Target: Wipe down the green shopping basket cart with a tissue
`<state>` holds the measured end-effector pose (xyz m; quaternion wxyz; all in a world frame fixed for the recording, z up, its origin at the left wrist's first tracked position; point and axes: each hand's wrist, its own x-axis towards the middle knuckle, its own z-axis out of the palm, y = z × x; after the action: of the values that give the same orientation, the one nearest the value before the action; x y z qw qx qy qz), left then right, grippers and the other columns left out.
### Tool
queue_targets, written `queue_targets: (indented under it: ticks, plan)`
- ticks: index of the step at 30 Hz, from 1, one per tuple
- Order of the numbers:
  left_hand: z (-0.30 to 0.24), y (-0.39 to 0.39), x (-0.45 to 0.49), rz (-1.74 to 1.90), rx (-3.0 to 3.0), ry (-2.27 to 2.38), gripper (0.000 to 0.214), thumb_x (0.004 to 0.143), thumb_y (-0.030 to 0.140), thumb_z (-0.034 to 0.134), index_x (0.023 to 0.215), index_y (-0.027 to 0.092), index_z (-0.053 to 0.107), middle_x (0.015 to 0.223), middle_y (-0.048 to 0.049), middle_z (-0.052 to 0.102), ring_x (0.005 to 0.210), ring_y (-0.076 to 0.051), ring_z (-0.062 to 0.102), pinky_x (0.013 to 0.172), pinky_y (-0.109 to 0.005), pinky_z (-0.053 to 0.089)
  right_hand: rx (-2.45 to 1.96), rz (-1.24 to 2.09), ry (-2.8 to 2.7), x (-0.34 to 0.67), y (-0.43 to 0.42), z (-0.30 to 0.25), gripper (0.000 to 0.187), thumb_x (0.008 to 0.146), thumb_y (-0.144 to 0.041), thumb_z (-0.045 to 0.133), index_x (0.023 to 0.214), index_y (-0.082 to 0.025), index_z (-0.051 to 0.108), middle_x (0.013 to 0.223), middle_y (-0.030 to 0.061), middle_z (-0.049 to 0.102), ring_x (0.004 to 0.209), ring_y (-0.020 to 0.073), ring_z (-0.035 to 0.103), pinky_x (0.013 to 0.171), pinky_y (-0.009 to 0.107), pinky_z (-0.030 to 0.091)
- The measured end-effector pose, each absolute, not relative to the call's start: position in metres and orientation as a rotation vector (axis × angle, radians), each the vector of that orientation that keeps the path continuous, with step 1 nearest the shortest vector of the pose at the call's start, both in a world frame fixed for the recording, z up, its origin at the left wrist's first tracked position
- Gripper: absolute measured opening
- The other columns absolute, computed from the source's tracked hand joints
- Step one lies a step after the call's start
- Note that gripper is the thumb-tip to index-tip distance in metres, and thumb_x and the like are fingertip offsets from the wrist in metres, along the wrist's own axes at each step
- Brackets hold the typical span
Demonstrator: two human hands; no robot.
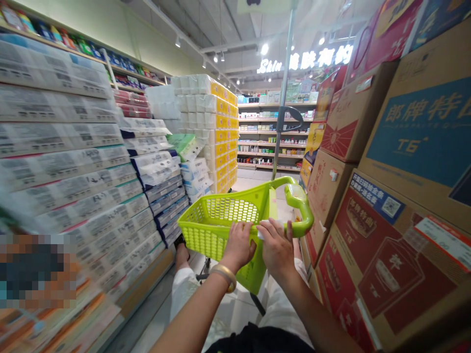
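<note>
Between my legs stands a lime-green plastic shopping cart (217,235) with a perforated basket and a looped handle (306,215). My left hand (239,245), with a gold bangle (225,275) at the wrist, grips the near rim of the basket, its fingers over the edge. Just right of it, my right hand (275,247) presses a white wipe or tissue (261,230) against the cart near the base of the handle. Most of the wipe is hidden under the fingers. A grey pole with a dark clip (290,119) rises behind the handle.
Tall stacks of packaged tissue (66,117) line the left side, with yellow-and-white paper packs (224,132) farther back. Cardboard cartons (386,245) form a wall close on the right. Stocked shelves (257,130) stand at the aisle's far end.
</note>
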<state>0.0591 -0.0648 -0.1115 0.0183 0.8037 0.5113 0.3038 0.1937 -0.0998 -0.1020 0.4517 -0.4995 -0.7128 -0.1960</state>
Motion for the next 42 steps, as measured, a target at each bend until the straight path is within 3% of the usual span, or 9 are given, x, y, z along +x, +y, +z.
queue_targets:
  ticks: [4, 8, 11, 16, 23, 30, 37, 42]
  plan:
    - [-0.106, -0.072, 0.077, 1.014, 2.530, 1.323, 0.052, 0.074, 0.017, 0.053, 0.125, 0.017, 0.044, 0.125, -0.0125, 0.053, 0.121, -0.027, 0.047, 0.116, -0.051, 0.027, -1.245, -0.478, -1.732, 0.211, -0.100, -0.096, 0.037, 0.089, -0.005, 0.043, 0.106, -0.027, 0.067, 0.110, -0.0009, 0.074, 0.116, 0.0214, 0.060, 0.119, 0.047, -0.007]
    - [-0.109, -0.072, 0.082, 1.017, 2.500, 1.308, 0.062, 0.069, 0.010, 0.052, 0.129, 0.016, 0.039, 0.126, -0.0126, 0.051, 0.124, -0.028, 0.044, 0.118, -0.054, 0.024, -1.311, -0.562, -1.533, 0.242, -0.099, -0.086, 0.031, 0.090, -0.008, 0.044, 0.103, -0.023, 0.068, 0.107, 0.0029, 0.074, 0.116, 0.0255, 0.059, 0.117, 0.056, 0.002]
    - [-0.113, -0.071, 0.081, 1.013, 2.521, 1.329, 0.065, 0.067, 0.011, 0.053, 0.130, 0.016, 0.037, 0.127, -0.0133, 0.050, 0.126, -0.030, 0.042, 0.118, -0.056, 0.022, -1.310, -0.579, -1.492, 0.238, -0.100, -0.085, 0.030, 0.089, -0.009, 0.045, 0.102, -0.021, 0.069, 0.106, 0.0050, 0.074, 0.115, 0.0263, 0.059, 0.117, 0.056, 0.006]
    - [-0.116, -0.071, 0.075, 1.038, 2.562, 1.282, 0.069, 0.067, 0.010, 0.051, 0.133, 0.018, 0.032, 0.128, -0.0123, 0.048, 0.126, -0.029, 0.042, 0.117, -0.058, 0.024, -1.231, -0.494, -1.662, 0.212, -0.105, -0.090, 0.034, 0.086, -0.005, 0.045, 0.102, -0.024, 0.068, 0.104, 0.0011, 0.074, 0.114, 0.0223, 0.059, 0.119, 0.050, 0.001]
    - [-0.117, -0.071, 0.073, 1.034, 2.555, 1.307, 0.066, 0.068, 0.010, 0.052, 0.132, 0.018, 0.034, 0.126, -0.0125, 0.049, 0.125, -0.030, 0.043, 0.118, -0.059, 0.022, -1.345, -0.579, -1.496, 0.251, -0.105, -0.083, 0.029, 0.089, -0.014, 0.046, 0.104, -0.024, 0.069, 0.108, 0.0053, 0.072, 0.122, 0.0293, 0.053, 0.113, 0.060, 0.013]
    - [-0.121, -0.070, 0.072, 1.054, 2.589, 1.278, 0.073, 0.066, 0.012, 0.053, 0.135, 0.020, 0.031, 0.128, -0.0121, 0.047, 0.127, -0.030, 0.042, 0.117, -0.059, 0.025, -1.309, -0.486, -1.703, 0.216, -0.110, -0.085, 0.035, 0.086, -0.006, 0.046, 0.102, -0.027, 0.068, 0.106, -0.0002, 0.074, 0.123, 0.0238, 0.055, 0.117, 0.054, 0.001]
    - [-0.121, -0.070, 0.073, 1.054, 2.573, 1.307, 0.071, 0.068, 0.012, 0.054, 0.134, 0.019, 0.030, 0.128, -0.0127, 0.047, 0.128, -0.031, 0.041, 0.117, -0.060, 0.023, -1.361, -0.545, -1.518, 0.236, -0.105, -0.082, 0.030, 0.090, -0.011, 0.043, 0.101, -0.023, 0.069, 0.106, 0.0060, 0.073, 0.122, 0.0277, 0.055, 0.115, 0.059, 0.006]
    - [-0.122, -0.070, 0.072, 1.031, 2.584, 1.296, 0.075, 0.067, 0.013, 0.053, 0.136, 0.021, 0.025, 0.130, -0.0119, 0.044, 0.129, -0.031, 0.039, 0.117, -0.060, 0.024, -1.326, -0.500, -1.709, 0.214, -0.108, -0.085, 0.034, 0.087, -0.007, 0.046, 0.102, -0.028, 0.068, 0.106, -0.0004, 0.073, 0.123, 0.0233, 0.055, 0.117, 0.055, 0.000]
